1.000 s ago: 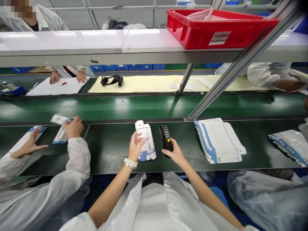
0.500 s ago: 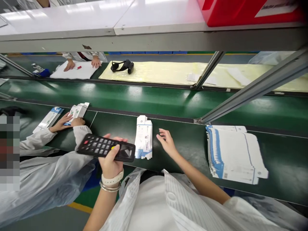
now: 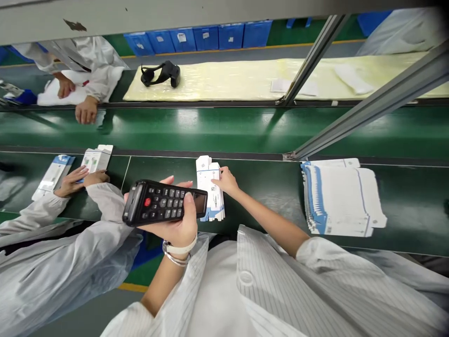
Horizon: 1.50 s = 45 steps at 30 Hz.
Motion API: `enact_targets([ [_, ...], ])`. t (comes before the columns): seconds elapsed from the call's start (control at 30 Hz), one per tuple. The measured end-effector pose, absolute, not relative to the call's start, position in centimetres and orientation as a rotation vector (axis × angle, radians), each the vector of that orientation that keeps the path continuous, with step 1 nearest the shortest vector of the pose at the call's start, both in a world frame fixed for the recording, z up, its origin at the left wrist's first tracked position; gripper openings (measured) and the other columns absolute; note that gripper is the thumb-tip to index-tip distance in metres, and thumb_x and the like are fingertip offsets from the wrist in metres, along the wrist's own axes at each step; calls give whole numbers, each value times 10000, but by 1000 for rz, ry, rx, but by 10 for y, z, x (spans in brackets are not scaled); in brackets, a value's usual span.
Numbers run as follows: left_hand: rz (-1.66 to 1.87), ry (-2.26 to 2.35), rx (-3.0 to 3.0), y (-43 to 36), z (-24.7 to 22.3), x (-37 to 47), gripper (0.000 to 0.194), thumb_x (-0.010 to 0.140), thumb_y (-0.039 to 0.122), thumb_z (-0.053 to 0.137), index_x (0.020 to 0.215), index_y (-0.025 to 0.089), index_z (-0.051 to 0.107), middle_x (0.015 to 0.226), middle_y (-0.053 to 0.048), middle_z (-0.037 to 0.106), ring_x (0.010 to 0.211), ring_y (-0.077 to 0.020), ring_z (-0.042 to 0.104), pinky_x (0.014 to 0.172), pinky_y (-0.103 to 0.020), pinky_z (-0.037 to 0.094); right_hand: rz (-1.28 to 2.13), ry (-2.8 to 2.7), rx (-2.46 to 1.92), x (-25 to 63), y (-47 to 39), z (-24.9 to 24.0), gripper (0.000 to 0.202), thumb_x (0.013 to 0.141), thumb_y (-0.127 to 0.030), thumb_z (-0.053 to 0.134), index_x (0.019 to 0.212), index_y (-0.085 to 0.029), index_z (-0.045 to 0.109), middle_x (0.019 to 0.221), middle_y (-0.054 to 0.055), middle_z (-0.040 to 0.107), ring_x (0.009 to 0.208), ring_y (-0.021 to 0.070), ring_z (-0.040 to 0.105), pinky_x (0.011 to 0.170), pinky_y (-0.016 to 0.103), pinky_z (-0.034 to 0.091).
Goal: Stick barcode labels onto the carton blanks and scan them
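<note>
A black handheld scanner (image 3: 163,204) with a keypad and small screen is gripped in my left hand (image 3: 180,227), thumb on its keys. Just right of it, a small stack of flat white and blue cartons (image 3: 211,192) lies on the dark green bench. My right hand (image 3: 228,181) is at the stack's right edge, thumb and finger closed on the upper carton. Farther right lies a larger stack of flat white and blue cartons (image 3: 345,201), fanned along its left side.
At the left, a co-worker's hands (image 3: 82,180) touch a white carton (image 3: 97,159). Across the green belt (image 3: 210,126), another person's hands rest near a white cloth. A black headset (image 3: 160,75) lies on a yellow sheet. A metal strut (image 3: 365,103) slants at right.
My right hand has moved left onto the small carton stack. The scanner has turned in my left hand, its left end now nearer the camera. The view has tilted down.
</note>
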<state>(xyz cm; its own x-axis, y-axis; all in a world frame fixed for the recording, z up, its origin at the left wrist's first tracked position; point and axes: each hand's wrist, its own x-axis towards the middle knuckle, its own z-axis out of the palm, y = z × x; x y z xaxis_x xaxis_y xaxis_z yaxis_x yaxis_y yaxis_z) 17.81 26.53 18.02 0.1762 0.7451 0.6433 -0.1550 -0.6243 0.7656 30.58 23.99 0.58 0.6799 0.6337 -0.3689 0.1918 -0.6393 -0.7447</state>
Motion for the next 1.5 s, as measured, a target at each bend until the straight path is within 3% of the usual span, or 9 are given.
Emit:
enact_targets([
  [0.27,1139,612,1457,282,175,158,754,674,92,648,1228,363,215,1053,-24,471,695,-159,632,632,-393,547,776,-573,-2144,283,210,-1,402,757,-387,519,1085,-172,431,949,43,512,709,152,543,636,297,418],
  [0.57,1425,405,1849,278,184,163,730,668,79,601,1267,302,249,1124,-65,471,705,-146,614,719,-452,532,737,-540,-2060,290,220,-3,314,727,-391,557,962,-193,491,872,3,503,692,134,521,649,287,410],
  [0.73,1333,425,1902,269,181,164,782,656,61,607,1270,331,206,1133,-69,456,741,-162,616,763,-471,508,733,-506,-2003,296,219,0,286,724,-360,567,945,-189,508,854,7,512,653,132,514,660,313,425],
  [0.83,1265,490,1775,267,175,162,817,655,71,624,1278,352,176,1145,-65,452,748,-162,623,782,-479,500,689,-490,-1933,294,218,28,291,764,-359,530,1000,-191,502,926,30,533,687,129,535,691,316,446],
  [1.0,902,559,1492,271,166,159,710,694,174,647,1256,320,240,1115,-66,492,761,-161,627,716,-407,532,852,-681,-1279,289,229,135,312,810,-380,519,1079,-223,532,1068,37,588,1017,152,535,879,307,416],
  [1.13,835,628,1471,270,164,158,721,630,249,712,1237,262,324,1184,-90,472,994,-225,566,839,-408,494,1072,-846,-1095,287,242,196,286,791,-332,566,1047,-205,581,1006,22,613,932,142,561,853,303,430],
  [1.23,800,631,1483,269,165,159,728,636,277,707,1245,240,309,1177,-106,481,1050,-256,543,884,-449,468,1070,-880,-1166,287,248,203,243,764,-282,595,982,-176,609,943,22,617,825,129,563,781,288,448],
  [1.4,726,549,1472,275,161,156,721,649,252,700,1231,271,275,1104,-91,516,818,-206,635,772,-440,524,1161,-854,-1061,289,249,196,251,761,-203,572,1010,-189,601,937,9,617,856,125,567,787,269,440],
  [1.5,666,513,1471,279,156,152,723,675,244,684,1241,291,237,1082,-82,525,748,-183,640,724,-427,539,1187,-826,-1019,291,250,197,202,735,-157,589,932,-176,624,878,-1,623,837,120,567,783,264,436],
])
